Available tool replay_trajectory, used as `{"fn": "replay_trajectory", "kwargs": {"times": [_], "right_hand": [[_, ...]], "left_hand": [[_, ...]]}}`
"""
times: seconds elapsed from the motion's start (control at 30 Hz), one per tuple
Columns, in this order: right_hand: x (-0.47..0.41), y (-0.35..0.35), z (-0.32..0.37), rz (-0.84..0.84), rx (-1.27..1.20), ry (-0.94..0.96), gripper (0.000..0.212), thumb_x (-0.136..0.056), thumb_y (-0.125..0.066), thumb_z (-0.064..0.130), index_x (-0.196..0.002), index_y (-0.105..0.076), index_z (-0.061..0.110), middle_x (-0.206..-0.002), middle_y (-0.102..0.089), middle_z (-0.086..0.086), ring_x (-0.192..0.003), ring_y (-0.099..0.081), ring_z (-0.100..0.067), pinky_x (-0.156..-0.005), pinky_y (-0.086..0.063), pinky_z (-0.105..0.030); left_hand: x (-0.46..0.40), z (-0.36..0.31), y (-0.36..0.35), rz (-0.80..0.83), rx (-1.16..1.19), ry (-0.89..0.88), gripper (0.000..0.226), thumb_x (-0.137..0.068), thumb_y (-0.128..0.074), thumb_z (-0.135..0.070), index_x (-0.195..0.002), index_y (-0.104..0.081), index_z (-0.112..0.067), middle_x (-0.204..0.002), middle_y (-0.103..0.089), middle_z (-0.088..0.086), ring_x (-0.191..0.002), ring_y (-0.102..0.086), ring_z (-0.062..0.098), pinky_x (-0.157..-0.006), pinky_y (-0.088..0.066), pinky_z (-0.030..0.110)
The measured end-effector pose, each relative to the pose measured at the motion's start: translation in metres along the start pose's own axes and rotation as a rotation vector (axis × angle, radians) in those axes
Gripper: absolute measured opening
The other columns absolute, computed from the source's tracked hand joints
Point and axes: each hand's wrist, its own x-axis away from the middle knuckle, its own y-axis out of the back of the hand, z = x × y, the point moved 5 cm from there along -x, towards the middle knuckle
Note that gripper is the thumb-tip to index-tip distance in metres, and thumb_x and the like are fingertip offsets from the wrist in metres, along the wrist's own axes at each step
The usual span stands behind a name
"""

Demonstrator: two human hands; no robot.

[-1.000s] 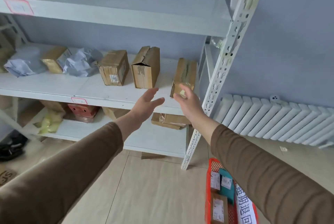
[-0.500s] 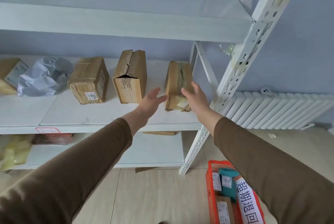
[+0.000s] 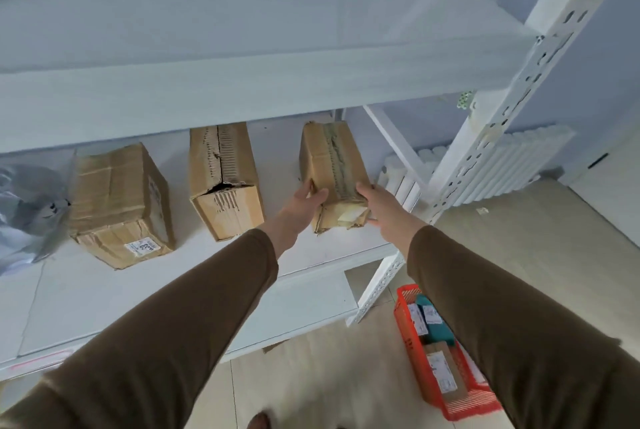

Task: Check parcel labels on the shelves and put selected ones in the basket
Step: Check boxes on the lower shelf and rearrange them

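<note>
The box [image 3: 334, 172] is a narrow cardboard parcel, worn and crumpled, with a strip of frayed tape running along its top and a torn, creased near end where a pale scrap of paper shows. It stands on the white shelf [image 3: 311, 252], close to the right-hand end, beside the slotted upright post [image 3: 485, 137]. The left hand [image 3: 304, 201] grips its left near corner, thumb curled over the top edge, fingers against the side. The right hand [image 3: 379, 203] holds the right near corner, its fingers bent round the far side, mostly hidden. Two more cardboard boxes [image 3: 223, 179] stand to the left. On the floor below sits a red basket [image 3: 415, 359] holding labelled parcels.
</note>
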Motion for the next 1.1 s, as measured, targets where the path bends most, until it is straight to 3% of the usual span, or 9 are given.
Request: {"fn": "replay_trajectory", "kwargs": {"times": [0.2,0.27,0.5,0.6,0.7,0.8,0.93,1.03,1.1], "right_hand": [[0.029,-0.019,-0.014,-0.062,-0.124,0.037,0.036,-0.100,-0.059,0.041,-0.131,-0.052,0.023,-0.126,-0.064,-0.002,-0.116,-0.058,-0.025,-0.100,-0.047,-0.044],[0.046,-0.017,-0.012,-0.082,-0.163,0.110,0.034,-0.099,-0.061,0.042,-0.126,-0.052,0.025,-0.123,-0.065,-0.001,-0.114,-0.060,-0.021,-0.088,-0.048,-0.036],[0.108,0.008,-0.004,-0.011,-0.165,0.335,0.037,-0.092,-0.068,0.045,-0.121,-0.054,0.026,-0.124,-0.066,-0.004,-0.112,-0.067,-0.018,-0.089,-0.052,-0.035],[0.131,0.032,-0.009,0.012,-0.156,0.247,0.046,-0.078,-0.067,0.055,-0.115,-0.058,0.029,-0.127,-0.065,-0.005,-0.119,-0.063,-0.022,-0.108,-0.045,-0.049],[0.161,0.052,-0.010,0.081,-0.122,0.143,0.051,-0.075,-0.068,0.059,-0.116,-0.063,0.029,-0.127,-0.067,-0.005,-0.119,-0.064,-0.025,-0.108,-0.047,-0.049],[0.196,0.061,0.001,-0.029,0.194,0.457,0.058,-0.076,-0.066,0.059,-0.126,-0.061,0.031,-0.125,-0.067,0.005,-0.121,-0.060,-0.018,-0.101,-0.050,-0.042],[0.265,0.042,-0.005,-0.342,0.930,1.034,0.063,-0.082,-0.060,0.059,-0.137,-0.054,0.029,-0.146,-0.051,0.010,-0.135,-0.041,-0.020,-0.096,-0.040,-0.043],[0.291,0.026,-0.019,-0.372,1.106,1.214,0.064,-0.080,-0.061,0.061,-0.133,-0.058,0.025,-0.152,-0.048,0.006,-0.144,-0.039,-0.023,-0.101,-0.039,-0.050],[0.300,0.024,-0.023,-0.318,1.125,1.297,0.066,-0.083,-0.060,0.067,-0.133,-0.059,0.023,-0.158,-0.043,0.002,-0.149,-0.034,-0.025,-0.108,-0.036,-0.051]], "left_hand": [[0.017,-0.001,0.003,-0.028,0.085,-0.073,0.054,-0.106,-0.055,-0.020,-0.157,-0.037,-0.020,-0.137,-0.063,0.001,-0.104,-0.064,0.012,-0.079,-0.049,0.022],[0.038,-0.005,0.003,-0.039,0.150,-0.099,0.046,-0.105,-0.056,-0.016,-0.149,-0.042,-0.018,-0.132,-0.063,0.000,-0.101,-0.064,0.007,-0.081,-0.051,0.022],[0.115,-0.013,-0.003,-0.077,0.306,-0.118,0.038,-0.105,-0.059,-0.026,-0.136,-0.050,-0.006,-0.130,-0.063,0.006,-0.121,-0.062,0.019,-0.098,-0.056,0.039],[0.153,-0.011,-0.011,-0.047,0.389,-0.162,0.032,-0.107,-0.056,-0.029,-0.128,-0.057,-0.005,-0.123,-0.067,0.006,-0.119,-0.066,0.023,-0.101,-0.058,0.045],[0.184,-0.009,-0.021,-0.006,0.470,-0.177,0.028,-0.107,-0.057,-0.029,-0.127,-0.057,-0.011,-0.116,-0.065,0.007,-0.110,-0.067,0.026,-0.098,-0.059,0.046],[0.205,-0.004,-0.036,0.042,0.465,-0.110,0.049,-0.103,-0.060,-0.043,-0.143,-0.052,-0.015,-0.126,-0.063,0.013,-0.110,-0.069,0.030,-0.091,-0.061,0.045],[0.233,0.002,-0.059,0.052,0.543,-0.024,0.074,-0.091,-0.058,-0.071,-0.135,-0.065,-0.011,-0.110,-0.068,0.009,-0.098,-0.071,0.027,-0.078,-0.062,0.042],[0.246,0.004,-0.072,0.053,0.597,-0.012,0.083,-0.087,-0.059,-0.076,-0.141,-0.064,-0.013,-0.136,-0.065,0.020,-0.123,-0.066,0.035,-0.085,-0.062,0.045],[0.252,0.004,-0.074,0.064,0.687,-0.049,0.067,-0.093,-0.058,-0.067,-0.136,-0.068,-0.016,-0.134,-0.069,0.017,-0.119,-0.070,0.032,-0.089,-0.061,0.042]]}}
